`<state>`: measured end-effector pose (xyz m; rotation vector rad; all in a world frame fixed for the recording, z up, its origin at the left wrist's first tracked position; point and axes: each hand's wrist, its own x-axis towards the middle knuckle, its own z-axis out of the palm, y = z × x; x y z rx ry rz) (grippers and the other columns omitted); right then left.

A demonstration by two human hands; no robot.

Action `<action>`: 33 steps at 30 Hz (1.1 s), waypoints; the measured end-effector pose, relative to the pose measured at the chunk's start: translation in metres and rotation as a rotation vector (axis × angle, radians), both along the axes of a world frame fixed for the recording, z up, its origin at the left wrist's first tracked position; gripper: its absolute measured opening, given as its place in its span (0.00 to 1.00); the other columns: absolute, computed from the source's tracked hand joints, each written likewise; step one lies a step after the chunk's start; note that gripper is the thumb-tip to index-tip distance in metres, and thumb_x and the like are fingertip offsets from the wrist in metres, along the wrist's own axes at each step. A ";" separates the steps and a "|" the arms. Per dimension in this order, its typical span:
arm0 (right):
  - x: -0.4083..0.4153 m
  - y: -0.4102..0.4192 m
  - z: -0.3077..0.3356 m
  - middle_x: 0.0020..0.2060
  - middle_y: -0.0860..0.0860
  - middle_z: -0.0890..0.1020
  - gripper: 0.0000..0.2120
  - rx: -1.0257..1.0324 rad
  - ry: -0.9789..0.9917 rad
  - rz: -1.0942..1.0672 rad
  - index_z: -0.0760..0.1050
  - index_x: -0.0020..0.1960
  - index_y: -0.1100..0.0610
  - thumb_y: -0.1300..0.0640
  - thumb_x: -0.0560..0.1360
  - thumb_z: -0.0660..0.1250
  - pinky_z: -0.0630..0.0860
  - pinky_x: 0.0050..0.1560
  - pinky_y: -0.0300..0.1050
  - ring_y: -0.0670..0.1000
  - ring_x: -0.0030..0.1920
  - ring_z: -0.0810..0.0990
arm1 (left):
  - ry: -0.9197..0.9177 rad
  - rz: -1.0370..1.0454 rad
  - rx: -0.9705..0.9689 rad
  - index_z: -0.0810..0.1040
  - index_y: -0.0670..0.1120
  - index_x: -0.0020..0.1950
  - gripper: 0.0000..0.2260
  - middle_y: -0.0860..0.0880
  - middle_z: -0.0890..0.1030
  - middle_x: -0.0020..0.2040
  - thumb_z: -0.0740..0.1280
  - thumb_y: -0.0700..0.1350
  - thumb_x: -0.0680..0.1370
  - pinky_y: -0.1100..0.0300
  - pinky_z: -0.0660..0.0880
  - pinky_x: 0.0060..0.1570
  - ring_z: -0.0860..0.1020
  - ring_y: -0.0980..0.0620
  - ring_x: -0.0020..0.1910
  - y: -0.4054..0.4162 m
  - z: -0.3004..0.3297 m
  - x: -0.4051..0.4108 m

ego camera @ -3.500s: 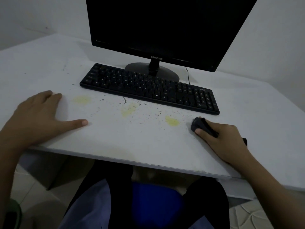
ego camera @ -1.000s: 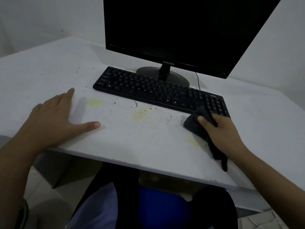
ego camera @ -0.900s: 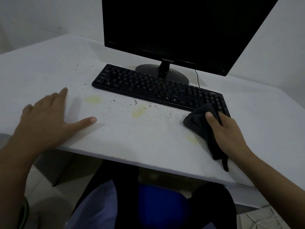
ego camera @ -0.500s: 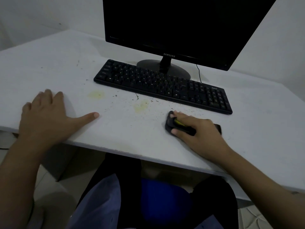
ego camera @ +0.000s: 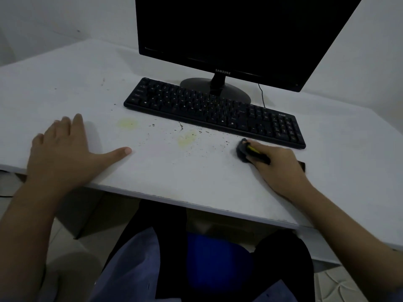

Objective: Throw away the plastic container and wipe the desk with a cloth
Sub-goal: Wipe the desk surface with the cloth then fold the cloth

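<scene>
right hand (ego camera: 281, 164) down on the white counter (ego camera: 196, 177), about 4 o'clock from frame centre, just in front of the keyboard's right end. its fingers (ego camera: 257, 159) are curled round a dark cloth (ego camera: 241, 152), bunched small and pressed flat to the surface; a thin yellow streak shows on the cloth between the fingers. a dark corner of cloth pokes out behind the hand at its 3 o'clock side.

left hand (ego camera: 63, 155) at 9 o'clock, palm down on the counter near its front edge, fingers straight and spread wide, thumb pointing toward 3 o'clock, holding nothing.

two pale yellow stains on the counter between the hands: one (ego camera: 127, 123) at 10 o'clock of centre, just off the keyboard's left corner; a second (ego camera: 187, 138) near centre, at 9 o'clock from the cloth and apart from it. dark crumbs (ego camera: 218, 144) scattered along the front of the keyboard, thickest between second stain and cloth.

black keyboard (ego camera: 214, 112) lies at an angle, right end nearer the viewer. black monitor (ego camera: 239, 33), screen dark, stands on a round base behind it at 12 o'clock. white wall behind.

person seated; lap and a blue seat visible below the counter edge at 6 o'clock.
</scene>
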<state>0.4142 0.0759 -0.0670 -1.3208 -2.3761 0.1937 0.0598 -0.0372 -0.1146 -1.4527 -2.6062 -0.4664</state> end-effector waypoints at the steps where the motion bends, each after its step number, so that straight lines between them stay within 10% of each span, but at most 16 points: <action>1: -0.010 0.000 0.000 0.52 0.56 0.83 0.20 -0.001 0.003 0.018 0.71 0.66 0.52 0.59 0.75 0.65 0.64 0.42 0.31 0.47 0.42 0.76 | -0.005 -0.001 -0.001 0.51 0.41 0.74 0.57 0.37 0.60 0.73 0.47 0.81 0.58 0.37 0.59 0.68 0.60 0.37 0.72 -0.001 0.001 0.001; 9: -0.009 -0.044 -0.003 0.61 0.37 0.67 0.27 -0.067 0.012 0.254 0.66 0.67 0.47 0.64 0.72 0.67 0.51 0.68 0.27 0.29 0.61 0.59 | -0.036 -0.025 -0.007 0.48 0.42 0.75 0.58 0.38 0.60 0.74 0.49 0.81 0.58 0.38 0.60 0.68 0.60 0.37 0.72 0.001 0.002 0.000; 14: 0.035 -0.052 0.002 0.58 0.51 0.80 0.24 -0.015 -0.058 -0.054 0.70 0.66 0.50 0.64 0.73 0.66 0.54 0.71 0.48 0.51 0.64 0.70 | -0.019 -0.034 -0.008 0.49 0.42 0.75 0.58 0.39 0.60 0.74 0.48 0.82 0.58 0.38 0.59 0.69 0.60 0.37 0.72 0.003 -0.004 -0.004; 17: 0.046 -0.041 0.007 0.32 0.53 0.79 0.20 -0.005 -0.084 -0.186 0.71 0.66 0.54 0.65 0.75 0.63 0.71 0.57 0.56 0.67 0.45 0.79 | -0.039 -0.040 0.000 0.48 0.44 0.75 0.57 0.40 0.59 0.75 0.47 0.82 0.58 0.38 0.58 0.69 0.59 0.38 0.73 0.001 -0.001 -0.001; 21: 0.033 -0.010 0.003 0.36 0.57 0.78 0.19 0.002 -0.093 -0.181 0.70 0.67 0.55 0.61 0.76 0.62 0.65 0.31 0.31 0.44 0.29 0.68 | -0.062 -0.037 -0.032 0.46 0.45 0.76 0.57 0.41 0.57 0.76 0.47 0.81 0.57 0.38 0.57 0.69 0.58 0.39 0.73 -0.004 0.008 0.007; 26: -0.019 0.000 0.005 0.62 0.59 0.77 0.19 -0.021 0.027 -0.103 0.69 0.67 0.57 0.60 0.77 0.61 0.68 0.61 0.43 0.57 0.58 0.77 | -0.084 -0.025 -0.015 0.46 0.46 0.76 0.56 0.42 0.56 0.76 0.46 0.80 0.57 0.39 0.55 0.70 0.56 0.40 0.74 -0.007 0.014 0.015; 33: -0.061 -0.019 0.009 0.67 0.56 0.73 0.21 -0.125 0.038 0.056 0.65 0.70 0.54 0.57 0.78 0.61 0.62 0.63 0.37 0.53 0.65 0.72 | -0.149 -0.065 0.053 0.48 0.50 0.76 0.53 0.45 0.58 0.76 0.50 0.78 0.57 0.37 0.52 0.70 0.57 0.42 0.74 -0.007 0.024 0.026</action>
